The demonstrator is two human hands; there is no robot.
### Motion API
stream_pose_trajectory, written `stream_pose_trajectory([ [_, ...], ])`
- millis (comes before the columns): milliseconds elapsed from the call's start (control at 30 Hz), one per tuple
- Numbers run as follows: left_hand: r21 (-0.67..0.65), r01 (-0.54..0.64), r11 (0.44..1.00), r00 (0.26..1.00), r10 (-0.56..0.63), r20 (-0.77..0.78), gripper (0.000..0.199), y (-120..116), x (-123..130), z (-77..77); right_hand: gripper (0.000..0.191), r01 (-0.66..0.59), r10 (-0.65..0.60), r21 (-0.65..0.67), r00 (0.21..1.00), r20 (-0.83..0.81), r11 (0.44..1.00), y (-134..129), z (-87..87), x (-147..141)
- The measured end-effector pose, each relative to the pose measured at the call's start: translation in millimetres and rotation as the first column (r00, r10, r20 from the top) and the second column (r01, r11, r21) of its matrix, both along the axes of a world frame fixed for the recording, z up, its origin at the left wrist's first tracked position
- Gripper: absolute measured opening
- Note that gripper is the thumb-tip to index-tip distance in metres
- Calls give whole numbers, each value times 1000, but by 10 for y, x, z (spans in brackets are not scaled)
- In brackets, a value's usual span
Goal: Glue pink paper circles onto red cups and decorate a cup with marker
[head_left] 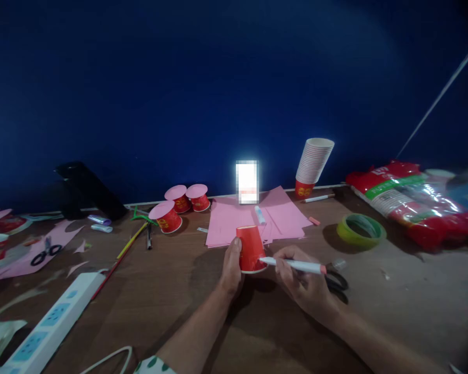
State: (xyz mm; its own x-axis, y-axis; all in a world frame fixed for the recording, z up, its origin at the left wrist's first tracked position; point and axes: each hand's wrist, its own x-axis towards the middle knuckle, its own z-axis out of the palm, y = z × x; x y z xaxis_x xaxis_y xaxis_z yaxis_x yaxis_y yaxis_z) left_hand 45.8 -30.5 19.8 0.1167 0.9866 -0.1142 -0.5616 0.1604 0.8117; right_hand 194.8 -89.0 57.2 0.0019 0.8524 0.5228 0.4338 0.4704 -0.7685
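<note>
My left hand point(232, 267) is closed around the left side of a red paper cup point(251, 246), which is upside down with its white rim toward me. In my right hand point(298, 275) is a white marker point(296, 265), its tip at the cup's right side near the rim. Whether the tip touches the cup I cannot tell for sure. Beyond the cup lie stacked sheets of pink paper point(226, 221), with a small glue stick point(260, 215) on them. Black scissor handles point(337, 285) show partly behind my right hand.
Red cups topped with pink discs point(163, 210) stand at the back left. Rightward are a leaning stack of paper cups point(315, 161), a tape roll point(361, 231) and a red plastic package point(405, 197). A power strip point(56, 322) and scissors point(46, 252) lie on the left.
</note>
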Motion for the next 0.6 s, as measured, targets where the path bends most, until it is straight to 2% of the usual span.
stream_pose_trajectory([
  [300, -15, 32, 999, 999, -32, 7, 47, 8, -2, -12, 15, 17, -17, 8, 998, 62, 1000, -26, 32, -34],
  [467, -2, 20, 1000, 1000, -20, 10, 45, 5, 4, -21, 10, 44, -44, 14, 999, 26, 999, -19, -26, -25],
  [600, 9, 31, 999, 999, -31, 16, 45, 10, -1, -36, 12, 8, -7, -15, 998, 65, 1000, -12, -41, -7],
])
